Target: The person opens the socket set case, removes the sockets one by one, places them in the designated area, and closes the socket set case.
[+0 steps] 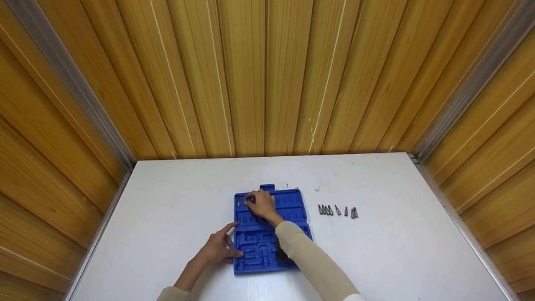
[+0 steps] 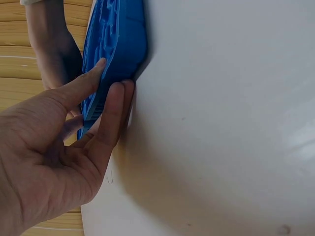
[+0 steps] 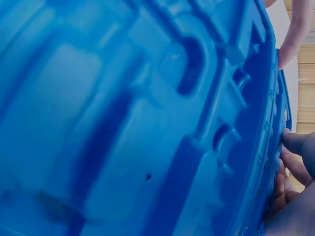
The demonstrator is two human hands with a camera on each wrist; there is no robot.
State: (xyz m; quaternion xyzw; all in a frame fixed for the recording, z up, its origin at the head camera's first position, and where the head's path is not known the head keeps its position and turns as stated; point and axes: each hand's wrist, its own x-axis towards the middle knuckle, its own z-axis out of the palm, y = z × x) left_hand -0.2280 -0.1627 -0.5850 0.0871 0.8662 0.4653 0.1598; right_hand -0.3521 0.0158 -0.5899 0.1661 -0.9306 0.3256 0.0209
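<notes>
Head view: Blue case (image 1: 259,228) is lying unfolded on the white worktop (image 1: 397,238), lid half farther off, moulded tray half nearer. Left hand (image 1: 217,247) is grasping the case by its left edge, thumb resting over the tray rim, index finger touching near the hinge. Right hand (image 1: 262,204) is reaching across the tray and working over the lid's upper left part, thumb and fingers curling toward each other; whether they are pinching a piece, I cannot tell. One small metal bit (image 1: 238,202) is standing in a slot at the lid's left end. More loose bits (image 1: 338,210) are lying in a row on the worktop, right of the case, a few bunching close, others sitting apart. Wood-look panels (image 1: 267,83) are rising behind.

Left wrist view: Thumb is pressing on the rim from above; fingers are bracing the outer side wall. The right hand is showing beyond the case.

Right wrist view: Tray hollows are filling most of the view, partly blurred. Right-hand fingers are bending at the lid; left-hand fingers are touching the case edge.
</notes>
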